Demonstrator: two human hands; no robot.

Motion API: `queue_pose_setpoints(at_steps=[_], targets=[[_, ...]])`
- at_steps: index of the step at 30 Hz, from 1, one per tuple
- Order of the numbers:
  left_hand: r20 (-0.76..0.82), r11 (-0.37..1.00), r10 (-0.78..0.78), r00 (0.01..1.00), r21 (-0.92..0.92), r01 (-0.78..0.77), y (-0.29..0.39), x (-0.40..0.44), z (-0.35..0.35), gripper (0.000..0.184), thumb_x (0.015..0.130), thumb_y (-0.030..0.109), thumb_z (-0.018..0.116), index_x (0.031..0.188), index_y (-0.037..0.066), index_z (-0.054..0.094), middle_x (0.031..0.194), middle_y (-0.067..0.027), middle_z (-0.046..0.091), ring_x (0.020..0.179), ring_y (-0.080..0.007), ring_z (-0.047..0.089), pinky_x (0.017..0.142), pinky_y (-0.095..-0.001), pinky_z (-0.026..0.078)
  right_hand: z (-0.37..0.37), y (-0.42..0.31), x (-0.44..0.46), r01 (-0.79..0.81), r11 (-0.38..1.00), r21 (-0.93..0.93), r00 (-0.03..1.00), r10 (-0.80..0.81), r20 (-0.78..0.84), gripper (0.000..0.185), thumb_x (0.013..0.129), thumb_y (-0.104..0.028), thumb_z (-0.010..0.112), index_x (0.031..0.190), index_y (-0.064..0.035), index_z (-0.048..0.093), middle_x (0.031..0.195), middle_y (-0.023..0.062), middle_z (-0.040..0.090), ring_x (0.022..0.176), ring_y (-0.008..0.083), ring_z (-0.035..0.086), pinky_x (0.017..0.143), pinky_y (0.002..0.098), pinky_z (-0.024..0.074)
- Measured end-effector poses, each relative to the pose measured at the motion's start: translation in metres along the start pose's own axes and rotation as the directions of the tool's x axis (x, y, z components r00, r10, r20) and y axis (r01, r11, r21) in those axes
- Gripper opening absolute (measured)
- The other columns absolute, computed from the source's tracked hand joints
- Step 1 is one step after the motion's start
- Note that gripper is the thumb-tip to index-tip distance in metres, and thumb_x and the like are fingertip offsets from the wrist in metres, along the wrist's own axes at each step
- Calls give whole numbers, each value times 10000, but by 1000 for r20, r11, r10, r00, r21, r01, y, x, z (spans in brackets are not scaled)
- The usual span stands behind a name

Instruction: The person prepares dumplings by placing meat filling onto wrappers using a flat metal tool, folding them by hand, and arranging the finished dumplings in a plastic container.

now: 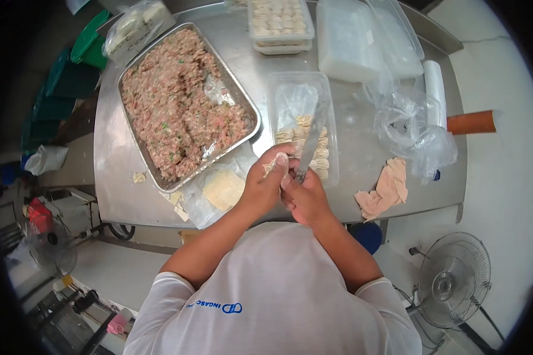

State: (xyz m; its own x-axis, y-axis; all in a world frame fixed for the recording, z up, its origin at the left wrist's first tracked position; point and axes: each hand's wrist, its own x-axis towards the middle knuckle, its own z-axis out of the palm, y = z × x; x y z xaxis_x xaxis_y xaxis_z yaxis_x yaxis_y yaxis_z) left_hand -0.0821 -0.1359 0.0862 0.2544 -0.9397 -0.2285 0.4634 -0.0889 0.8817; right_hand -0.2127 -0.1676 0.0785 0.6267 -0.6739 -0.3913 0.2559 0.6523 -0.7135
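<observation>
- The thin blade (311, 142) slants up from the hands over the clear tub (335, 151); it looks light and stiff, flat metal with a smeared face, probably slippery where greasy, so its lower end is the sensible place to hold
- The right grip (308, 200) is closed round that lower end, fingers folded under and thumb alongside
- The left grip (265, 177) is half curled close beside it, a pale scrap of dough (269, 169) showing against the fingers; overlap hides the rest, so I cannot tell whether it pinches anything
- Such dough should be soft and easily torn, best held lightly by an edge
- Pleated dumplings (321, 155) sit in rows in the tub, small, rounded and likely to dent, so they want a gentle hold at the sides
- Square wrappers (224, 189) lie left of the hands on crinkled plastic, pale, thin and limp
- The metal tray (257, 117) bears coarse, moist mince (177, 100) flecked with green; so loaded it must be heavy, and the rim offers the firmest hold
- The table (361, 139) is smooth, dull steel; a crumpled pinkish cloth (388, 190) lies on the right, soft and folded
</observation>
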Motion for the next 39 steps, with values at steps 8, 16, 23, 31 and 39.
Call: queue_pose_setpoints(at_steps=[8, 16, 23, 31, 39], targets=[[618, 540, 121, 777, 616, -574, 15, 42, -8, 344, 793, -38, 743, 1128, 29, 702, 1181, -143, 642, 1059, -305, 669, 881, -355, 552, -59, -16, 5, 106, 976, 193, 988, -82, -129, 259, 937, -114, 674, 1169, -33, 591, 800, -18, 577, 536, 28, 427, 449, 216, 329], [479, 274, 7, 878, 843, -462, 7, 143, -5, 294, 709, -73, 704, 986, 10, 650, 1016, -172, 669, 966, -372, 666, 828, -402, 528, -93, -14, 9, 142, 974, -175, 925, -194, -326, 342, 931, -93, 676, 1242, -6, 564, 884, 28, 633, 584, 37, 458, 485, 207, 360], [285, -11, -266, 921, 954, -299, -12, 163, 8, 424, 730, -35, 654, 1146, 42, 686, 1124, -220, 690, 1048, -390, 658, 904, -441, 528, -95, -2, 6, 148, 942, -302, 913, -247, -324, 264, 920, -76, 693, 1159, 2, 612, 885, 11, 607, 802, 79, 560, 737, 249, 480], [355, -10, -157, 922, 933, -361, -16, 158, 0, 419, 729, -16, 653, 1144, 32, 687, 1076, -202, 686, 1026, -395, 649, 913, -440, 525, -97, 4, 7, 224, 950, -218, 905, -285, -316, 243, 936, -93, 681, 1146, 5, 607, 912, 12, 587, 820, 80, 549, 734, 244, 476], [441, 59, -122, 889, 898, -437, -18, 160, -9, 420, 741, -34, 624, 1152, 34, 678, 1092, -198, 678, 1037, -390, 640, 924, -432, 520, -95, 7, 8, 242, 944, -225, 900, -305, -310, 222, 935, -69, 665, 1141, -11, 607, 895, 5, 585, 675, 35, 488, 576, 212, 408]])
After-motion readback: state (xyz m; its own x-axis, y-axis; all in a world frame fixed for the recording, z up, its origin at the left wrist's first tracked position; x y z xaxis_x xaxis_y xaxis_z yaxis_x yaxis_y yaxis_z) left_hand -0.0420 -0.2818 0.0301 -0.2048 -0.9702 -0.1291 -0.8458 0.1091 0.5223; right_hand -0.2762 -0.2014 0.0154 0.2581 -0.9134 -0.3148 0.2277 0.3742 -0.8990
